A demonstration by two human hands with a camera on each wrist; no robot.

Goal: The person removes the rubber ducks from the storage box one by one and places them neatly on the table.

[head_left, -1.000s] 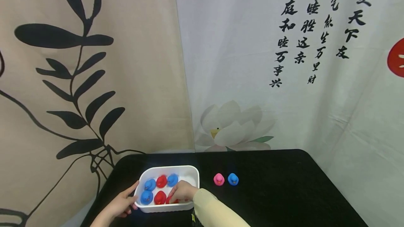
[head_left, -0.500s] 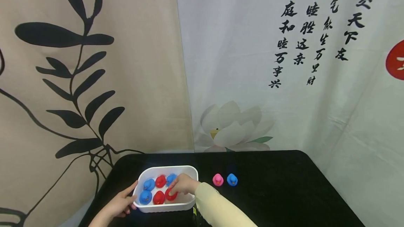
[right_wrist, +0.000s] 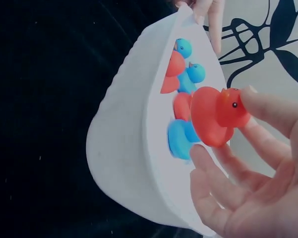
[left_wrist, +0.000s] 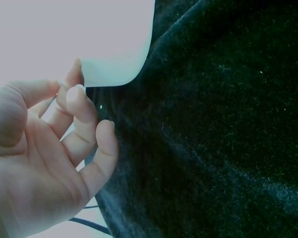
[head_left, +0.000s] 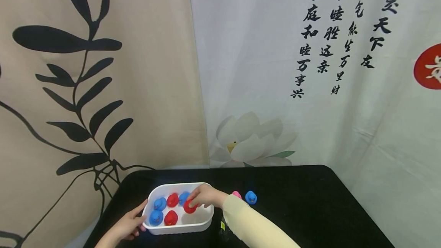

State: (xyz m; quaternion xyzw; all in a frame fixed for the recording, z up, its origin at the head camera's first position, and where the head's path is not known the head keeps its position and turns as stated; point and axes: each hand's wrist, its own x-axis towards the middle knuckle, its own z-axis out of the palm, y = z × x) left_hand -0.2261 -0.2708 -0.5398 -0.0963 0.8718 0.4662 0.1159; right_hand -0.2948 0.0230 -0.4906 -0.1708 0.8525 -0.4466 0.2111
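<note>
A white plastic tray [head_left: 193, 228] stands on the black table. My left hand [head_left: 125, 225] grips its left side; in the left wrist view the thumb and fingers of this hand [left_wrist: 54, 144] meet at the tray's corner. Over the tray's right part, my right hand [head_left: 208, 195] pinches a red rubber duck [head_left: 189, 206]. In the right wrist view that duck [right_wrist: 211, 116] is clear of the others, held at its head by the fingertips. Inside the tray lie blue ducks [head_left: 156, 217] and red ducks [head_left: 170, 218], partly hidden behind the held one in the right wrist view.
Right of the tray, a blue duck [head_left: 251, 197] sits on the black tabletop [head_left: 299, 209]. Beside it, a pink duck [head_left: 236, 194] is mostly hidden by my right sleeve [head_left: 255, 223]. A printed cloth backdrop [head_left: 165, 87] hangs behind the table.
My right hand has lifted the red duck off the tray's floor and moved it slightly right. My left hand keeps its place on the tray. The sleeve now covers part of the pink duck.
</note>
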